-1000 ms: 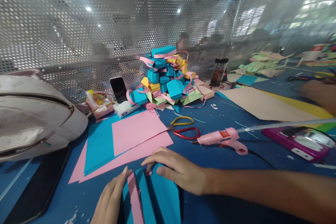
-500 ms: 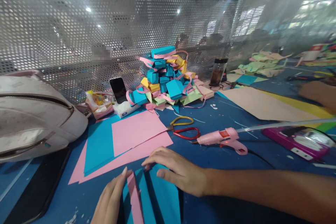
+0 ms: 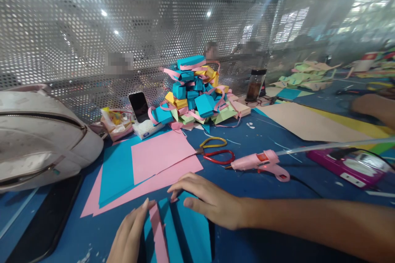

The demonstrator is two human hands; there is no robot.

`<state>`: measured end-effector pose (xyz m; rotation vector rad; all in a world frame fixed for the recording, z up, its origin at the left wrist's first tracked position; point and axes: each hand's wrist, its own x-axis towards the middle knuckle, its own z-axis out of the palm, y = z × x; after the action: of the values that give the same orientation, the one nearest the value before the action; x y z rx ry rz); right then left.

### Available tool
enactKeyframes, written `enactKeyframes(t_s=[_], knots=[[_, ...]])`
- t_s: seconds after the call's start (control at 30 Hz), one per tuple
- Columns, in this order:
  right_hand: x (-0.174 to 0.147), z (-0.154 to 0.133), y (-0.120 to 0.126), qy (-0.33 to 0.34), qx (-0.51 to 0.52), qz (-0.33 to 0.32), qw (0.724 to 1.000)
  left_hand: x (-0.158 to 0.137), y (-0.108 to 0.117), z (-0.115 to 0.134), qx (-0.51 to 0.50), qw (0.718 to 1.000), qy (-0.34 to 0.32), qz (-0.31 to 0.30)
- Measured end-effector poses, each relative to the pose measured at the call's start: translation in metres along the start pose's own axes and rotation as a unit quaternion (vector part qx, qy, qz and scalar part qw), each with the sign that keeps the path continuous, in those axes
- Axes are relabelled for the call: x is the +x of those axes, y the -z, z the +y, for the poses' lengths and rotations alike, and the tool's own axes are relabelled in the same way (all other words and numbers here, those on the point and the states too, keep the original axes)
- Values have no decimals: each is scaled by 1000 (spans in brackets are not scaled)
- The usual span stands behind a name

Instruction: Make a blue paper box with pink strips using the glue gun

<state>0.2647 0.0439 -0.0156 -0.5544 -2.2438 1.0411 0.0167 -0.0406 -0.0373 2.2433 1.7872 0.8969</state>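
At the bottom centre lies a folded blue paper (image 3: 194,230), with raised creases running towards me. A narrow pink paper strip (image 3: 158,234) runs along its left part. My left hand (image 3: 128,232) rests along the left side, fingers stretched out and fingertips by the strip's top end. Over the paper's far edge lies my right hand (image 3: 210,201), its fingers slightly bent and the thumb apart from them. Beyond them are flat pink sheets (image 3: 163,152) and blue sheets (image 3: 115,168). Scissors (image 3: 216,150) with one yellow and one red handle touch the pink sheets.
A pink glue gun (image 3: 259,162) lies right of the scissors, near a purple power strip (image 3: 348,168). Small paper boxes (image 3: 194,94) are heaped at the back. A white bag (image 3: 46,135) stands left, a phone (image 3: 138,106) beside tissues. Another person's hand (image 3: 375,109) is at far right.
Almost nothing differs. My right fingertips have shifted very slightly at the far edge of the blue paper; my left hand keeps its place.
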Motion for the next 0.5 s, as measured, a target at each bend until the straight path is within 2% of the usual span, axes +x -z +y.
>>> enactKeyframes(t_s=[0.27,0.5], knots=[[0,1,1,5,8,-6,1000,-2,-3,1,-4,1000,-8,23],[0,0,1,4,-2,-7,1000,-4,-4,0,-11,1000,-7,12]])
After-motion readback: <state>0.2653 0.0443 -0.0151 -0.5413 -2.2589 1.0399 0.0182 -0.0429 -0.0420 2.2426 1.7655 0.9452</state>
